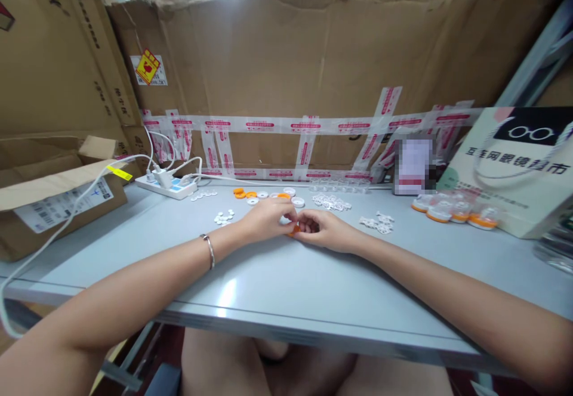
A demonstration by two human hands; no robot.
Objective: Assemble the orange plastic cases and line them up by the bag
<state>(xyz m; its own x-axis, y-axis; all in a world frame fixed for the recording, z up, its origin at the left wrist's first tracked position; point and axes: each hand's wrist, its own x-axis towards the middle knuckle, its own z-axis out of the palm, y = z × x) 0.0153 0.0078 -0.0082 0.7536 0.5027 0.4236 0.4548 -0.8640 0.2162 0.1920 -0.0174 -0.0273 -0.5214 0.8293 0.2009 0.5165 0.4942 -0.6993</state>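
Both hands meet over the middle of the grey table. My right hand (320,229) is closed on a small round orange plastic piece (293,231), mostly covered by the fingers. Close against it from the left, my left hand (270,216) has thumb and fingertips pinched together just above the piece. Whatever is between those fingertips is too small to make out. Just beyond the hands lie orange rings (239,193) and round white discs (298,202). Small white caps (224,217) are scattered left of my left hand, and white plastic parts (331,202) are heaped behind my right.
More white parts (378,223) lie to the right, near several transparent domes with orange bases (461,208). A paper bag (514,187) and a phone-like screen (414,163) stand behind them. At left are a power strip (168,186) with cables and an open carton (67,199). Large cardboard (286,56) walls the back.
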